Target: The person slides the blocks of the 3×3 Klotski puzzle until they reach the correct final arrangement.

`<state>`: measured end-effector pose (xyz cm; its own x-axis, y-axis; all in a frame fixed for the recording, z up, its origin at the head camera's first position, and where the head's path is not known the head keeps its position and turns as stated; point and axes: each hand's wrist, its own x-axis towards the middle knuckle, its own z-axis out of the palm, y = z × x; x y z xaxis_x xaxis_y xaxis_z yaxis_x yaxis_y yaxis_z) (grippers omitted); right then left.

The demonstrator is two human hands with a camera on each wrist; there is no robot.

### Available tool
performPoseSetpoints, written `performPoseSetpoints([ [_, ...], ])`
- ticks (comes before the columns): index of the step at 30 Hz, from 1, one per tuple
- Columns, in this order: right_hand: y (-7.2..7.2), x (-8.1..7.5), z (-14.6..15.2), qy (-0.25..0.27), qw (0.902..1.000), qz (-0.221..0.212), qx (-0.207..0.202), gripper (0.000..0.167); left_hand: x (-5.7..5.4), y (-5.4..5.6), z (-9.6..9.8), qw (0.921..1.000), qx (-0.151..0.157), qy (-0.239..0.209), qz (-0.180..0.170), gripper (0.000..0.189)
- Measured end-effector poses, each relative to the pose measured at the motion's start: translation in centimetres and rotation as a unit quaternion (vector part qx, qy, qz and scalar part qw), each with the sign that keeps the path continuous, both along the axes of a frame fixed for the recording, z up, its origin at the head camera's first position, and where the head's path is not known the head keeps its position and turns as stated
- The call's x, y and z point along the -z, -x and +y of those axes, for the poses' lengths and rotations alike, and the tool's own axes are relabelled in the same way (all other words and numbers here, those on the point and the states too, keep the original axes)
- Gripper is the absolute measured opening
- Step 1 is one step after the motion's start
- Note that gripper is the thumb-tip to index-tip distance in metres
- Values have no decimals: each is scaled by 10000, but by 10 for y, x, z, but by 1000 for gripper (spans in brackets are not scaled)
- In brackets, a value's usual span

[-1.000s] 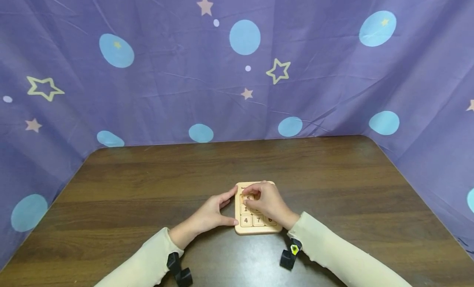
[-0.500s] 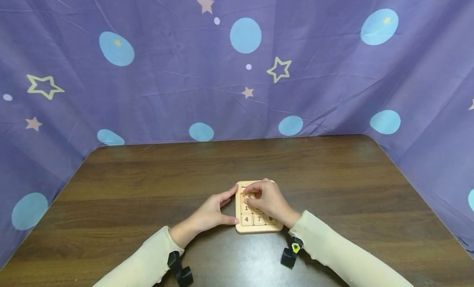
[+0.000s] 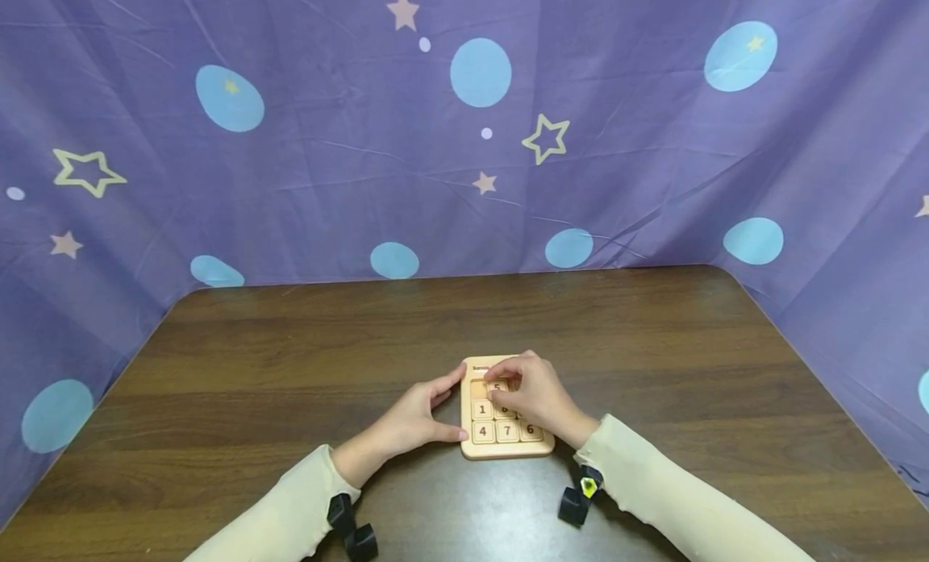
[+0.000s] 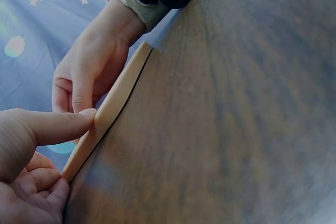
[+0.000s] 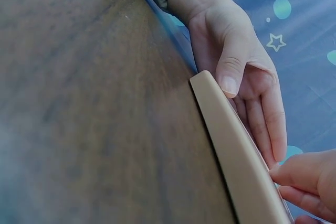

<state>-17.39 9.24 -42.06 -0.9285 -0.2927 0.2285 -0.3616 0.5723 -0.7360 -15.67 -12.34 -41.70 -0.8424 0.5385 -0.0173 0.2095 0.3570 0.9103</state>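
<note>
A light wooden number slide puzzle (image 3: 508, 452) lies flat on the table, with tiles such as 1, 4, 7 and 6 showing. My left hand (image 3: 417, 419) holds its left side, fingertips at the upper corner and thumb near the lower one. In the left wrist view the thumb (image 4: 63, 125) presses the puzzle's pale edge (image 4: 113, 109). Over the top row, my right hand (image 3: 533, 393) pinches the tile marked 5 (image 3: 497, 388) between thumb and forefinger. A vacant slot (image 3: 479, 389) shows to the left of that tile. The right hand covers the puzzle's upper right part.
The brown wood-grain table (image 3: 290, 336) extends around the puzzle. Behind it hangs a purple curtain (image 3: 327, 143) with stars and blue dots. Black wrist cameras sit on both cuffs, the left camera (image 3: 352, 528) and the right camera (image 3: 576, 504) both low over the table.
My right hand has shifted slightly right, and the 5 tile has slid right with it, baring the slot at the top left. The left hand stays on the puzzle's edge.
</note>
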Motion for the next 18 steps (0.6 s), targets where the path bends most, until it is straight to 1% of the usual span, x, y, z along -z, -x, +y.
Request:
performPoseSetpoints([
  [5, 0, 1, 5, 31, 10000, 82, 2, 17, 1, 0, 1, 10000, 12, -2, 18, 87],
  [12, -1, 1, 8, 47, 9999, 34, 93, 17, 1, 1, 1, 9999, 34, 35, 109, 87],
  [18, -1, 5, 9, 134, 9999, 27, 89, 18, 2, 1, 1, 9999, -3, 17, 115, 88],
])
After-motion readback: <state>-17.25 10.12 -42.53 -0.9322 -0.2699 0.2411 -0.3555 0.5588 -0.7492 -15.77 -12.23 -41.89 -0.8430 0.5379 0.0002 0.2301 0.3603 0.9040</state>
